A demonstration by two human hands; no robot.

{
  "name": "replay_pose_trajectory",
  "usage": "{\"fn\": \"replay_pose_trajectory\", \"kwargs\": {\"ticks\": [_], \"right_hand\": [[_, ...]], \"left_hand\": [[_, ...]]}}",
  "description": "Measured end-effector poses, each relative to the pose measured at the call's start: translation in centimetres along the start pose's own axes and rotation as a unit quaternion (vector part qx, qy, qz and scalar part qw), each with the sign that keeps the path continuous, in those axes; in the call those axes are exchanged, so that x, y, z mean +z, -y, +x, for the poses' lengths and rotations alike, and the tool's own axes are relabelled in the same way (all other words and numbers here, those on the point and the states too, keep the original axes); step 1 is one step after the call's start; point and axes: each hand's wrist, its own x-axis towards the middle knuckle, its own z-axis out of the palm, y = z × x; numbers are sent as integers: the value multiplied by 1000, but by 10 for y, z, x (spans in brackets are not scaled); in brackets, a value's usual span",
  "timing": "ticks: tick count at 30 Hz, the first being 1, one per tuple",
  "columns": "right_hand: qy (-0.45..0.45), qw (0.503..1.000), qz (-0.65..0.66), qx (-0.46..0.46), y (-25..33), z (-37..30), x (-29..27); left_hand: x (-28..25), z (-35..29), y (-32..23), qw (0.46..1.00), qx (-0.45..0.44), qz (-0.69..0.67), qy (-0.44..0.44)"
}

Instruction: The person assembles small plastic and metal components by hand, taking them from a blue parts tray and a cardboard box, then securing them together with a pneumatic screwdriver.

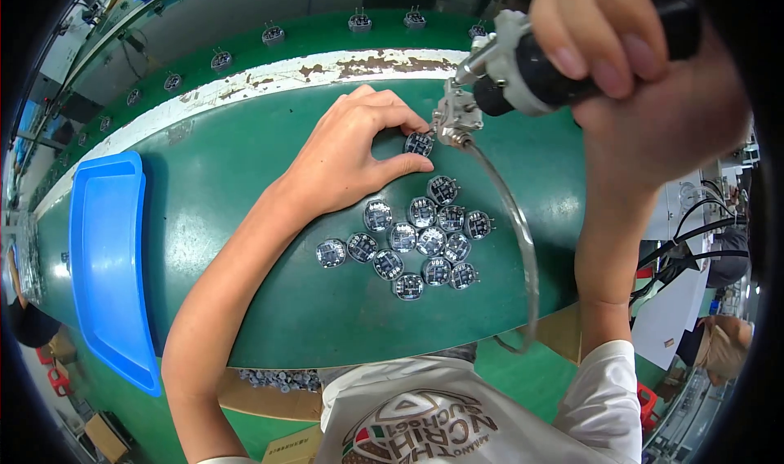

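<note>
My left hand (347, 142) pinches a small round circuit module (419, 144) between thumb and fingers, just above the green tabletop. My right hand (637, 80) is wrapped round a black dispensing gun (531, 68), held tilted. Its metal nozzle block (459, 115) is right by the pinched module; whether they touch I cannot tell. From that block a clear hose (518, 219) curves down past the table's near edge. Several more round modules (431, 241), with dark boards, pale rims and small pins, lie in a loose cluster nearer me.
To the left lies a shallow blue tray (106, 252). Beyond a worn white strip (269, 74), a green belt (318, 31) carries several spaced modules. Under the near edge is a cardboard box of small parts (278, 380). Black cables (686, 235) hang at the right.
</note>
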Motion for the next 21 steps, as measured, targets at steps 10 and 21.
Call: {"fn": "replay_pose_trajectory", "kwargs": {"ticks": [10,21], "right_hand": [[-65,995,-67,30,-11,0,9],[-125,980,-141,59,-16,1,15]], "left_hand": [[4,0,8,1000,25,-10,-12],[4,0,6,1000,22,3,-18]]}}
